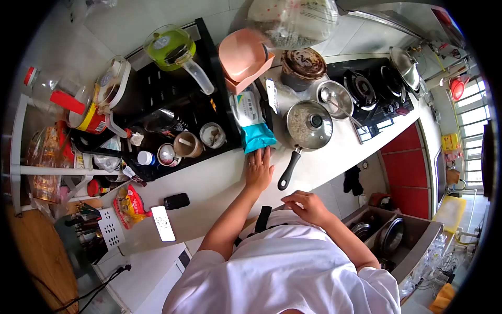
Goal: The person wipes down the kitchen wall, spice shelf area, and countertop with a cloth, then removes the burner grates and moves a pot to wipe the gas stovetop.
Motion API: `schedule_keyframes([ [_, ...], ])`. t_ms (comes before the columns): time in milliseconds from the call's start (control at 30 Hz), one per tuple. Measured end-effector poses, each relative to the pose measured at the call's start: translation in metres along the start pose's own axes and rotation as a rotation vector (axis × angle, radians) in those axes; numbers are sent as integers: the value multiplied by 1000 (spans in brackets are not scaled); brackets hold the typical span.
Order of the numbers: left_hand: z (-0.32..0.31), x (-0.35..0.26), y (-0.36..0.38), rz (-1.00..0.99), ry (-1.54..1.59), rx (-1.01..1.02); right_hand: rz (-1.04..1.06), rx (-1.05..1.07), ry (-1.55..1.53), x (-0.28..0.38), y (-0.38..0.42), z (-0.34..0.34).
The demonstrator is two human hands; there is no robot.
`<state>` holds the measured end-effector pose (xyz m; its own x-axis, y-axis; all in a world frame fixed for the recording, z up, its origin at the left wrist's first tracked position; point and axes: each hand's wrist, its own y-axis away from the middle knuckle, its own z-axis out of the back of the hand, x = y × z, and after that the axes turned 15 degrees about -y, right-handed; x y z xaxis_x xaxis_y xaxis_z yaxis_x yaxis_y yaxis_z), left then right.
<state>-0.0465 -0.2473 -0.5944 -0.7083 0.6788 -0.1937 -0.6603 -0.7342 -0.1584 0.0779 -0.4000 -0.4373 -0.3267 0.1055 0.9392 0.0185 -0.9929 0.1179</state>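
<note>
My left hand reaches forward to the near end of a teal and white packet, its fingertips at the packet's edge and its fingers spread. The packet lies on the white counter beside the black rack. My right hand is held in front of my body with bent, loosely parted fingers and nothing visible in it. Between the hands and farther forward, a lidded pan sits on the counter, its black handle pointing toward me.
A metal bowl with a ladle stands near the black stove. Jars and bottles fill the black rack at left. A phone and a red-yellow bag lie on the counter. An open drawer is at right.
</note>
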Motion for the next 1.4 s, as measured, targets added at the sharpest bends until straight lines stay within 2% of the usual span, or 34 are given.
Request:
schedule_keyframes([
  [33, -1, -6, -7, 1, -38, -50, -14, 14, -37, -1, 0, -1],
  [100, -3, -8, -7, 1, -9, -23, 32, 16, -12, 0, 0, 3],
  [200, -4, -5, 9, -198, 57, 4, 94, 102, 57, -4, 6, 17],
  [233, -12, -3, 22, -262, 20, -52, 107, 96, 55, -9, 10, 22],
  [300, 16, -20, 47, -165, 267, 2, 31, 71, 43, -18, 24, 32],
  [367, 11, -24, 73, -280, 99, -41, 12, 37, 46, -25, 38, 37],
  [433, 0, -18, 81, -278, 75, -66, -33, 0, -20, -37, 54, 39],
  [500, -10, -6, 76, -147, -114, -62, 4, 15, 25, -52, 65, 43],
  [567, -16, 2, 65, 26, -82, -137, -18, 69, -53, -53, 71, 50],
  [633, -8, -6, 53, 282, -117, -137, -36, 44, -52, -55, 76, 60],
  [700, -15, -15, 45, 407, -130, -205, -19, 55, 0, -60, 83, 71],
  [833, -35, -52, 71, 351, -134, -271, 51, 75, 64, -81, 108, 91],
  [900, -38, -86, 89, 375, -161, -86, 7, 64, 46, -95, 125, 104],
  [967, -38, -119, 89, 321, -111, -111, -5, -6, -8, -105, 141, 117],
  [1067, -43, -167, 70, 132, -69, -88, -24, -74, -55, -117, 161, 133],
  [1100, -45, -179, 60, 125, -72, -88, -30, -74, -46, -120, 166, 137],
  [1167, -49, -202, 38, -63, -34, -76, -46, -74, -46, -117, 177, 146],
  [1233, -50, -220, 14, -95, -42, -47, -55, -81, -36, -119, 184, 155],
  [1300, -50, -234, -10, 5, -71, 187, -55, -163, -64, -126, 196, 160],
  [1367, -50, -248, -35, -37, 49, 208, -65, -220, -115, -132, 208, 168],
  [1400, -52, -259, -45, -55, 237, 163, -76, -265, -167, -135, 213, 172],
])
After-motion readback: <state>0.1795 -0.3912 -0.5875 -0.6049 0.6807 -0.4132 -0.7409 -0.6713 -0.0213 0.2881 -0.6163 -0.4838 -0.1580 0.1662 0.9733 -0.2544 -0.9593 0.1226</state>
